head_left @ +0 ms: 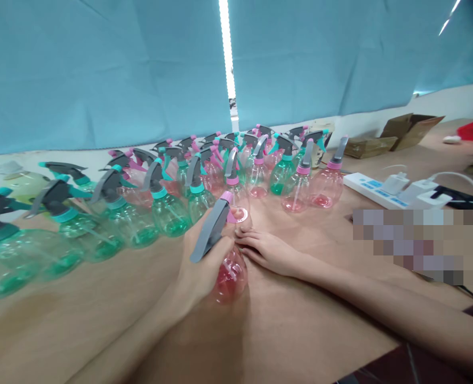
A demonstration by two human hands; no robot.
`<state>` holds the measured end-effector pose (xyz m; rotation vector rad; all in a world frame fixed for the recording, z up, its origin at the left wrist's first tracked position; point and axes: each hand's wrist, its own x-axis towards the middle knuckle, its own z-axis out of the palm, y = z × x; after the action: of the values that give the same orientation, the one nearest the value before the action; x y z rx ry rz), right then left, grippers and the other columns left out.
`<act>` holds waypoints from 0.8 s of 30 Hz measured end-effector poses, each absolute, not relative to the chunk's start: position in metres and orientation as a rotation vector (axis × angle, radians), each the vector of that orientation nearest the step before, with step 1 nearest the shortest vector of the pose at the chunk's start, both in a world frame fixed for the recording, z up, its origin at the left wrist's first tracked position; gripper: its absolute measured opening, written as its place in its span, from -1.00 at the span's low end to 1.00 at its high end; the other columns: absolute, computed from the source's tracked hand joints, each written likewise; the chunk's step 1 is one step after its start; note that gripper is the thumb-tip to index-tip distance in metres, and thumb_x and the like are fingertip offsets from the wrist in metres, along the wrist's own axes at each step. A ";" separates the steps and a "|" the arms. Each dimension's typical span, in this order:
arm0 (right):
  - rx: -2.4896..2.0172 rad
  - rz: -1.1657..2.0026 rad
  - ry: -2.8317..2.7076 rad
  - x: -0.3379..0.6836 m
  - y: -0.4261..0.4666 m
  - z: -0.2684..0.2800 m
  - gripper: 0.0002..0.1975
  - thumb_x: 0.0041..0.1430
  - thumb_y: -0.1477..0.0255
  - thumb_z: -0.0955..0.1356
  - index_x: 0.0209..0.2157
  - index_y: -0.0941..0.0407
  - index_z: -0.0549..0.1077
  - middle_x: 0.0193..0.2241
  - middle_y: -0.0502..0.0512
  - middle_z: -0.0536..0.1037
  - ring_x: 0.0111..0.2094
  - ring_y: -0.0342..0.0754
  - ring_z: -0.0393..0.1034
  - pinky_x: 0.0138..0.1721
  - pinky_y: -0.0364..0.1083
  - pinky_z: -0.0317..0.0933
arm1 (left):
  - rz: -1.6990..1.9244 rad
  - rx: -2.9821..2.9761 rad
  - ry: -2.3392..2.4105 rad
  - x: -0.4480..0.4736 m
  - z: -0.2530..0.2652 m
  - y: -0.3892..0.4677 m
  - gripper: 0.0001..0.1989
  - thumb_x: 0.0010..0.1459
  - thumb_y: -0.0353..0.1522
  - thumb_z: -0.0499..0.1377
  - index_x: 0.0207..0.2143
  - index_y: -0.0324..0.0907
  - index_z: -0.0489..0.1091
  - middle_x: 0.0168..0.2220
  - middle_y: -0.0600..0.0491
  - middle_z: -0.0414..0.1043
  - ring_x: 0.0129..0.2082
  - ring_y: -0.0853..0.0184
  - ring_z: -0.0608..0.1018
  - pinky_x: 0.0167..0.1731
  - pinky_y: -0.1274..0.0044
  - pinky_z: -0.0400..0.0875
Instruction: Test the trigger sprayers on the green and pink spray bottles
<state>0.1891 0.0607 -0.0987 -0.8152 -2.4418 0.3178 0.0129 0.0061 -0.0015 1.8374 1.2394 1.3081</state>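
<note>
My left hand (201,264) is wrapped round the neck of a pink spray bottle (231,280) with a grey trigger head and a pink collar. The bottle stands on the brown table in front of me, its lever pointing towards me. Beside it on the right, my right hand (274,252) lies low with its fingers stretched out towards the bottle's neck; whether the fingertips touch it I cannot tell. Just behind my hands stands another clear pink spray bottle (233,184). Close on the left is a green spray bottle (172,216) with a turquoise collar.
Rows of green and pink spray bottles (134,226) stretch across the table (300,314) at the left and back. To the right lie a white power strip (374,191) with chargers and cables, and a cardboard box (408,133). Blue sheeting (140,69) hangs behind.
</note>
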 end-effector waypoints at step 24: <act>-0.802 0.349 -2.417 0.189 0.062 -0.100 -0.73 0.35 0.47 0.26 0.02 0.16 0.46 0.05 0.23 0.52 0.13 0.04 0.35 0.21 0.11 0.19 | 1.315 1.853 1.333 0.013 -0.008 0.005 -0.90 0.01 -0.45 0.11 -0.40 -0.10 0.37 -0.60 0.20 0.29 -0.58 0.36 0.38 -0.49 0.49 0.31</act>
<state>0.1894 0.0615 -0.0999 -0.8023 -2.4175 0.3493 0.0127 0.0050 -0.0084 1.8528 1.3334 1.3147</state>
